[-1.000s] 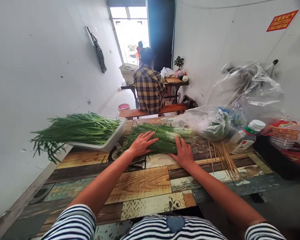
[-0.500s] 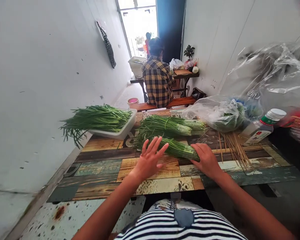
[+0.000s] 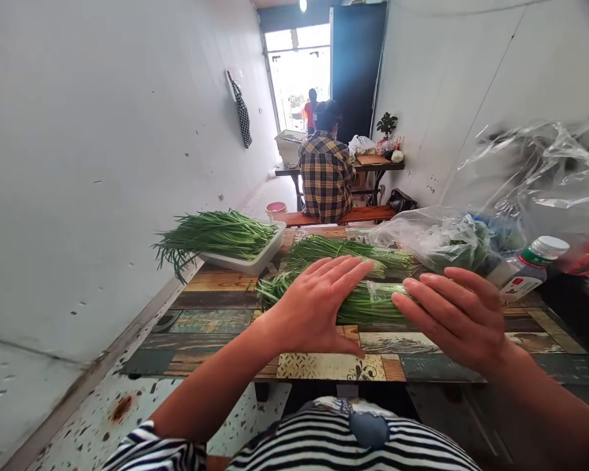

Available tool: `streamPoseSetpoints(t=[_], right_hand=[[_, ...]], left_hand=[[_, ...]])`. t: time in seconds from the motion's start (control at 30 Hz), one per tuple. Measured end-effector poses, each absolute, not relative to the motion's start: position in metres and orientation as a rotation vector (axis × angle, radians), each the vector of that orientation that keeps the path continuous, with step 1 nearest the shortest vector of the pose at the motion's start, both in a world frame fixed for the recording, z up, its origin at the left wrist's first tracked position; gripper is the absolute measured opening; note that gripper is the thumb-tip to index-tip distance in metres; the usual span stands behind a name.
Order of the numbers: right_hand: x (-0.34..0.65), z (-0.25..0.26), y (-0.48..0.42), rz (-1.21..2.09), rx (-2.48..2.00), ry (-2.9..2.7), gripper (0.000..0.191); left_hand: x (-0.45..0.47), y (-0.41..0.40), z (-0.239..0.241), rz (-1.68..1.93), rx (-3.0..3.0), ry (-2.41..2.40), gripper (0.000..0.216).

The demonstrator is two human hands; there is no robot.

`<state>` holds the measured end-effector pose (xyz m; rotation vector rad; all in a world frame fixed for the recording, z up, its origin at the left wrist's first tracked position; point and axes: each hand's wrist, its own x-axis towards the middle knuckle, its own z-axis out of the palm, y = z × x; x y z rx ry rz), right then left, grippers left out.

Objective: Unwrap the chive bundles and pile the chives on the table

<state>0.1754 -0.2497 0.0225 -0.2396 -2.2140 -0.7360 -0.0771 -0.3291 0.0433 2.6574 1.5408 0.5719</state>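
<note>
My left hand (image 3: 319, 304) and my right hand (image 3: 454, 317) hover above the patchwork-patterned table (image 3: 216, 320), both with fingers stretched out flat and holding nothing. Just beyond and partly under them lies a bundle of green chives (image 3: 368, 301) in a clear sleeve. A second chive bundle (image 3: 343, 252) lies further back on the table. My striped top shows at the bottom of the head view.
A white tray (image 3: 248, 261) piled with chives sits at the table's left. Clear plastic bags (image 3: 436, 239) of greens, a white-capped bottle (image 3: 530, 271) and a larger bag stand at the right. A person in a plaid shirt (image 3: 326, 176) sits on a bench beyond, facing away.
Both hands have lifted off the near chive bundle and drawn back toward me, fingers now flat. The bundle was pulled nearer beforehand. The camera has shifted back.
</note>
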Motion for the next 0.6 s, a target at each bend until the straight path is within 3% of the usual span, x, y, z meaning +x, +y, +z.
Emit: streamPoseSetpoints(t=[0.2, 0.33, 0.5, 0.6], right_hand=[[0.140, 0.006, -0.245, -0.953, 0.026, -2.060, 0.018], [0.123, -0.021, -0.238, -0.875, 0.082, -2.090, 0.016], [0.107, -0.051, -0.230, -0.630, -0.032, -2.206, 0.026], [0.098, -0.057, -0.233, -0.382, -0.329, -2.290, 0.037]], left_hand=[[-0.095, -0.323, 0.034, 0.463, 2.509, 1.489, 0.116], [-0.104, -0.323, 0.004, 0.419, 2.254, 1.378, 0.110], [-0.102, -0.336, -0.026, 0.361, 2.038, 1.682, 0.064], [-0.102, -0.330, -0.034, 0.254, 2.024, 2.044, 0.051]])
